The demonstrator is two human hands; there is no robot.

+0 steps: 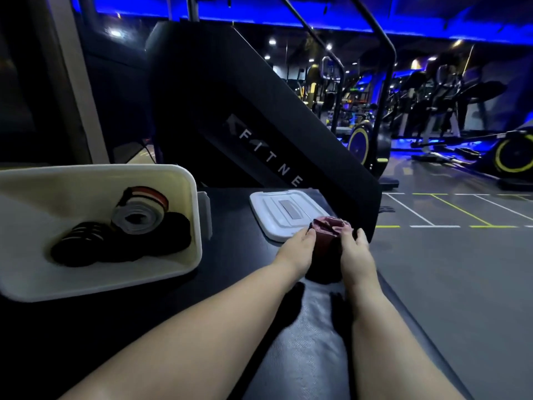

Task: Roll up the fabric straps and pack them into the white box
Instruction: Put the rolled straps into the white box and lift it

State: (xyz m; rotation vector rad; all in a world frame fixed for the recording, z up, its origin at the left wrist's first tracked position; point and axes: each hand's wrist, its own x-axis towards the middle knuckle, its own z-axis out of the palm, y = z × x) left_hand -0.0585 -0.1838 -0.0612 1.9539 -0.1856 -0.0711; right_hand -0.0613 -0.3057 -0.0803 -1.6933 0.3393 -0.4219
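Left hand (297,249): pinches maroon strap (328,230), centre right of frame.
Right hand (356,254): grips its other side.
Risk: loose roll, may unwind if grip slackens.
White box (86,186): at left, well apart; long carry, roll may open.

Smooth white plastic box (190,215), matt cloth strap (327,241), textured black mat (302,327)

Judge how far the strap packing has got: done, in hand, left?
Done: rolled straps, black, grey-white and red-banded, lie in the white plastic box. In hand: the left hand and right hand grip a partly rolled dark red fabric strap on the black padded bench. Left: finish that roll and box it.
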